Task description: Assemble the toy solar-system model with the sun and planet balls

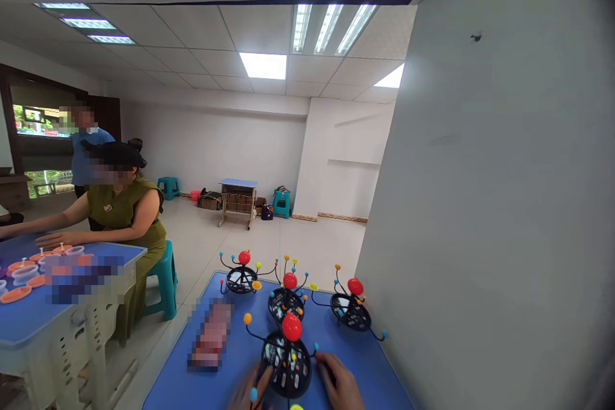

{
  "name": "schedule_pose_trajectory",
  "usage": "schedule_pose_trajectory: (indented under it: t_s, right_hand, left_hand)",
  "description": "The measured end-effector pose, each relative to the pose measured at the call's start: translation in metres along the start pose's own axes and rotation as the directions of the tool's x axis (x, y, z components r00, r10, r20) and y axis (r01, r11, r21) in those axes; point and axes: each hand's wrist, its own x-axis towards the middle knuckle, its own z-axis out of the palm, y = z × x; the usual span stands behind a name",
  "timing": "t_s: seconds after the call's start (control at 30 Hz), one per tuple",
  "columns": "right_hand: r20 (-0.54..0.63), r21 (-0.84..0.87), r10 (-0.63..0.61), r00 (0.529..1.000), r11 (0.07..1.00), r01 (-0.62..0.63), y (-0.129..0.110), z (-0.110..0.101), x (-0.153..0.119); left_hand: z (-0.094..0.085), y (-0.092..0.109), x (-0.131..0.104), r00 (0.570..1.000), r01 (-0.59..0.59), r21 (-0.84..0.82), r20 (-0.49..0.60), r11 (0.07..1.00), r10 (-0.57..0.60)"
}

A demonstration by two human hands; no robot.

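The nearest black round model (287,365), with a red ball (292,327) on top and thin curved arms ending in coloured balls, stands on the blue table (240,359). My left hand (252,385) is at its left side, its fingers partly behind an arm with a blue ball. At its right side, near a small blue ball, is my right hand (337,379), fingers bent inward; what they pinch, if anything, is too small to tell. Three similar models stand beyond: at the back left (241,280), in the middle (286,306) and at the right (350,311).
A blurred flat rectangle (211,336) lies on the table's left part. A wall (480,205) borders the right side. On the left, a seated person (122,211) reaches over another blue table (52,307) with orange-lidded cups (25,274). Another person (86,147) stands behind.
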Motion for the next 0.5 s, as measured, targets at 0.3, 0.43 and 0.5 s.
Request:
schedule_pose_trajectory:
  t_s: [0.3, 0.43, 0.5]
  right_hand:
    - [-0.006, -0.011, -0.029, 1.000, 1.000, 0.029, 0.002, 0.000, -0.004]
    - [0.065, -0.058, -0.086, 0.994, 0.994, 0.090, -0.003, -0.001, -0.008]
    - [0.146, -0.094, -0.093, 0.985, 0.990, 0.108, -0.007, -0.004, -0.009]
  left_hand:
    - [0.009, -0.003, 0.003, 1.000, -0.010, 0.048, -0.022, 0.999, 0.012]
    - [0.015, -0.008, 0.003, 0.997, -0.015, 0.061, -0.068, 0.998, 0.020]
    - [0.019, -0.010, 0.003, 0.994, -0.016, 0.051, -0.108, 0.999, 0.022]
